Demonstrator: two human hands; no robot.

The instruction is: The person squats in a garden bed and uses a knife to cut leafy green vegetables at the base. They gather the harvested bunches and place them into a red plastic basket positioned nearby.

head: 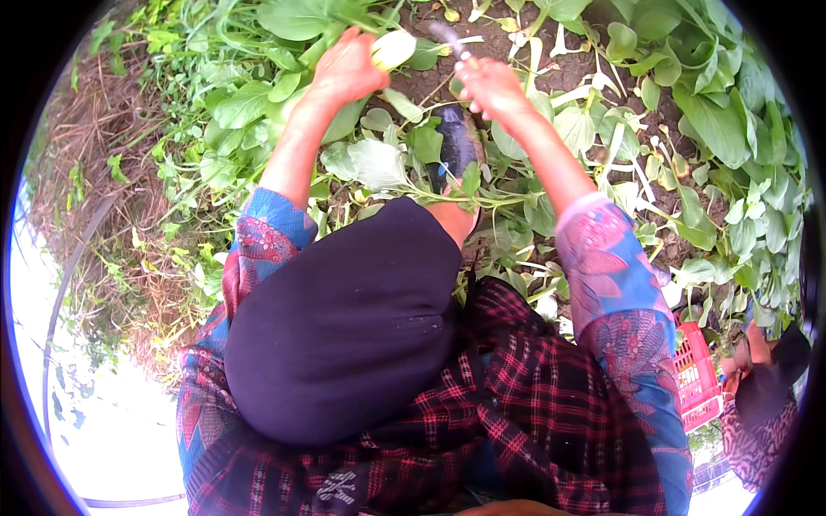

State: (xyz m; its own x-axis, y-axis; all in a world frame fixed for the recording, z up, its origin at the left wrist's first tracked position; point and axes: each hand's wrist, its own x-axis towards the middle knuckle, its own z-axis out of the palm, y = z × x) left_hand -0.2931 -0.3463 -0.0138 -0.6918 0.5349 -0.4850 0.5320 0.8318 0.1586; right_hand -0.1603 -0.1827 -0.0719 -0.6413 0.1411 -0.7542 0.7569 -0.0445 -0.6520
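Observation:
At the top centre my left hand (353, 68) grips a leafy green vegetable, its pale cut-looking base (393, 50) pointing right and its leaves (293, 18) spreading up and left. To the right, my right hand (492, 87) is closed on the handle of a knife (452, 40), whose blurred blade points up and left, apart from the vegetable. Loose leaves (377, 162) lie on the soil below both hands, around a dark shoe (459, 145) on my foot.
Leafy plants (716, 129) stand along the right. Dry grass and weeds (122, 129) cover the left side, with a dark curved pipe or hose (68, 274) there. At the lower right are a red plastic crate (695, 374) and another person (761, 413).

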